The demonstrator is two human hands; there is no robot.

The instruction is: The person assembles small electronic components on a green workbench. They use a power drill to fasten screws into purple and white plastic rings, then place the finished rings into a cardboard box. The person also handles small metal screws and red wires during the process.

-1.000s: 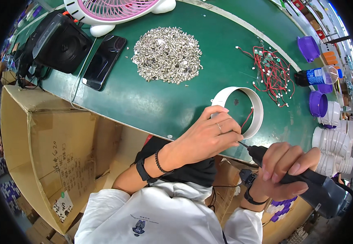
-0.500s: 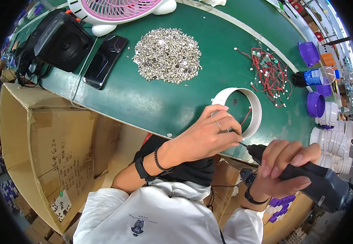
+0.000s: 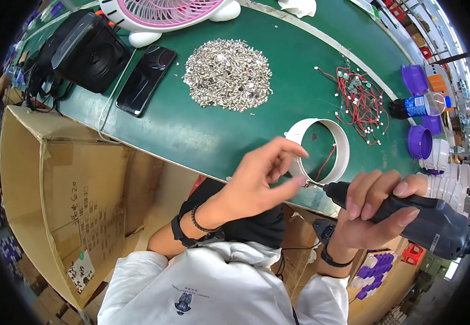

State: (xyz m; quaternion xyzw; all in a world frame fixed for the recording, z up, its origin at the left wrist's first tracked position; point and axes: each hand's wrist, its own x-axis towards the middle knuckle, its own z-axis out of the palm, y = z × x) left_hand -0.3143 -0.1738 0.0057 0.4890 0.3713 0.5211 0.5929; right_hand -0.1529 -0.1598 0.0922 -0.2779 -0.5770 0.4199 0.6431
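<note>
My right hand grips a dark grey electric screwdriver, its tip pointing left at the near rim of a white plastic ring lying on the green table. My left hand hovers at the ring's near-left edge, thumb and forefinger apart around the driver's tip, where a tiny screw may sit; I cannot tell if they touch it. A red wire lies inside the ring.
A heap of silver screws lies mid-table, a bundle of red wires to its right. A black phone, black bag and pink fan are at the back left. Purple and white parts and a bottle stand right. An open cardboard box sits left, below the table edge.
My left hand has lifted off the ring's rim and opened its fingers, drawing slightly left. The right hand keeps the screwdriver at the same spot.
</note>
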